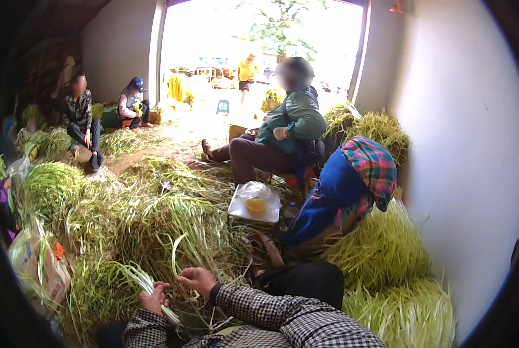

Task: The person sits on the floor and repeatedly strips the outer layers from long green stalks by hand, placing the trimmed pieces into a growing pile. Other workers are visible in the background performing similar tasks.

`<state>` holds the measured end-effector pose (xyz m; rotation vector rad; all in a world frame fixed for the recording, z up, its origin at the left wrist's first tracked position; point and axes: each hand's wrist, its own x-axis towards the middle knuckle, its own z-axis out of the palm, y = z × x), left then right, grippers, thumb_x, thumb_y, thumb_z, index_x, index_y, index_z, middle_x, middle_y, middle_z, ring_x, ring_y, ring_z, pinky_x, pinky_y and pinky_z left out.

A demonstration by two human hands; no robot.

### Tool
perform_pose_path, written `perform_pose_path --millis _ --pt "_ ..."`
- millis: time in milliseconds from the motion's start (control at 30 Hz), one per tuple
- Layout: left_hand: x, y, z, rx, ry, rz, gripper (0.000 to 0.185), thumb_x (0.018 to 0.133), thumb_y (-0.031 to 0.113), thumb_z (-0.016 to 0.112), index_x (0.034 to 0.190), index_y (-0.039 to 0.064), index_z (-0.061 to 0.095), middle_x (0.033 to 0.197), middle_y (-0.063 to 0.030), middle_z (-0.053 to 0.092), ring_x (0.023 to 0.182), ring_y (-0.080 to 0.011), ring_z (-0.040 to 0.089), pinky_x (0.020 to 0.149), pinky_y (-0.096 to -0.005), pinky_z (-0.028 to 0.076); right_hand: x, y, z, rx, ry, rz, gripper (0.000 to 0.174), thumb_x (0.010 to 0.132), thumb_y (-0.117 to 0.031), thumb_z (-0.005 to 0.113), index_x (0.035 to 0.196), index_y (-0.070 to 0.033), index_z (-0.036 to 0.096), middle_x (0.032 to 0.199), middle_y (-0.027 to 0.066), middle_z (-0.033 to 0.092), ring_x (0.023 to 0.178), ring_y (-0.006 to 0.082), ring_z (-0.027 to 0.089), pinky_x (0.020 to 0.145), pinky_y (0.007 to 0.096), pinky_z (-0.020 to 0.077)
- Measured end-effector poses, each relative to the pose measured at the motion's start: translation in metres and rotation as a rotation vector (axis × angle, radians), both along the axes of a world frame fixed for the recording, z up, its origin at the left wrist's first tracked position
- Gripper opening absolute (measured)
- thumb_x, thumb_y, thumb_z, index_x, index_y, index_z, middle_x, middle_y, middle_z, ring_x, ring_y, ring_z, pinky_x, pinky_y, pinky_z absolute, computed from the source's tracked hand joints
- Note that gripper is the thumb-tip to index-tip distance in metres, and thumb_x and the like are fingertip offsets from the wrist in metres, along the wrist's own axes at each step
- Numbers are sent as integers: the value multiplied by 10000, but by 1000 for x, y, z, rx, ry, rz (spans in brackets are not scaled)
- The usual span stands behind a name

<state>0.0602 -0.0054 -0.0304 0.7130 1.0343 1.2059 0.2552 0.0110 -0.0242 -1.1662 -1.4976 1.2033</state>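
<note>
My left hand (154, 299) is closed around a small bundle of pale-stemmed green stalks (142, 278), which look like garlic chives or a similar leafy vegetable. The bundle slants, its leafy tops up to the left and its white ends down to the right. Just right of it, my right hand (197, 280) pinches a single long leaf (175, 252) between thumb and fingertips. That leaf curves upward away from the hand. Under both hands lies a loose heap of green and straw-coloured leaves (155, 230).
Bright yellow-green stalks (385, 243) are piled on my right against a white wall (459, 152). Ahead, a small white table (237, 209) bears a bagged yellow container (256, 202). A person in a green jacket (294, 117) sits beyond; others sit at left. A printed sack (41, 265) stands at left.
</note>
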Motion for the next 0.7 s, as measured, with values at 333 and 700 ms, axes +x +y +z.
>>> perform_pose_path --millis 333,700 --pt "7 -15 19 119 -178 -124 58 890 86 543 879 34 519 675 -62 570 417 -91 428 345 -249 373 -33 14 6 -86 120 252 317 942 -243 480 1142 -6 544 1010 77 615 911 143 584 791 289 475" --pt "-38 7 13 203 -503 9 145 900 188 552 904 48 515 745 -46 556 410 -44 391 332 -209 362 -37 -10 -19 -219 235 621 250 945 -274 483 927 -42 574 685 -87 439 634 22 365 558 202 322"
